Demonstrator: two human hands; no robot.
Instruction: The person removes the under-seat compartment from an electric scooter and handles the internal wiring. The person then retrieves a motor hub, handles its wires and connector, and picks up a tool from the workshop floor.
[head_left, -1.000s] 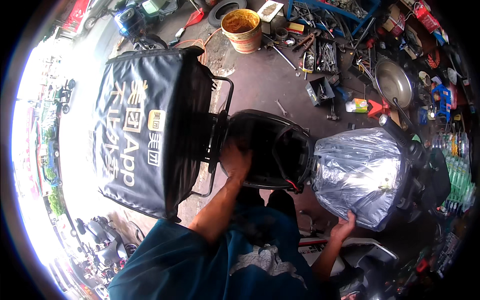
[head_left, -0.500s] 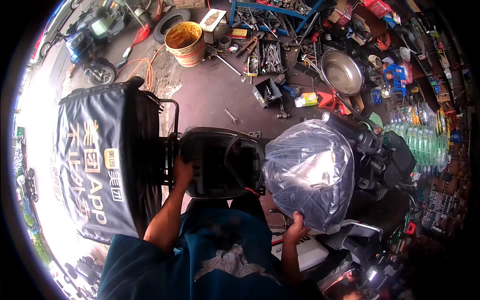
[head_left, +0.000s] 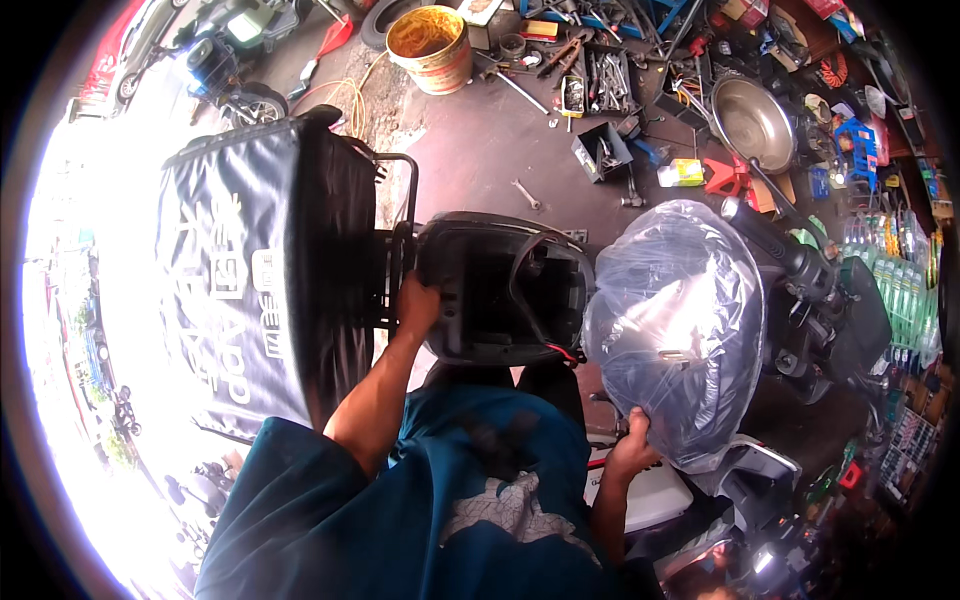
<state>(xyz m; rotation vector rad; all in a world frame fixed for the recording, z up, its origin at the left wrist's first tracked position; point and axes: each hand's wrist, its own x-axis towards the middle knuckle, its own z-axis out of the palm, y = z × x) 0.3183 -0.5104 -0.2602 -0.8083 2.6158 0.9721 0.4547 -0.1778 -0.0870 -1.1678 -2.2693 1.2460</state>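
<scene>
In front of me, an open black scooter compartment (head_left: pixel 505 350) has a dark cable looped across its inside and a bit of red at its near edge. At its left end my left hand (head_left: pixel 418 303) is closed on the black metal rear rack (head_left: pixel 412 190), its fingertips partly hidden. To the right, a scooter seat (head_left: pixel 680 310) wrapped in shiny clear plastic stands between the compartment and the handlebar (head_left: pixel 790 245). My right hand (head_left: pixel 634 448) pinches the seat's near lower edge through the plastic, thumb upward.
A large black delivery box (head_left: pixel 240 280) sits left of the rack. On the floor beyond lie a wrench (head_left: pixel 525 194), a bucket (head_left: pixel 428 60), a tray of tools (head_left: pixel 610 80) and a metal basin (head_left: pixel 755 125). A white panel (head_left: pixel 655 495) lies near my right forearm.
My view has shifted, so the scooter and floor items sit farther right and higher. Both hands keep their places on the rack and the wrapped seat.
</scene>
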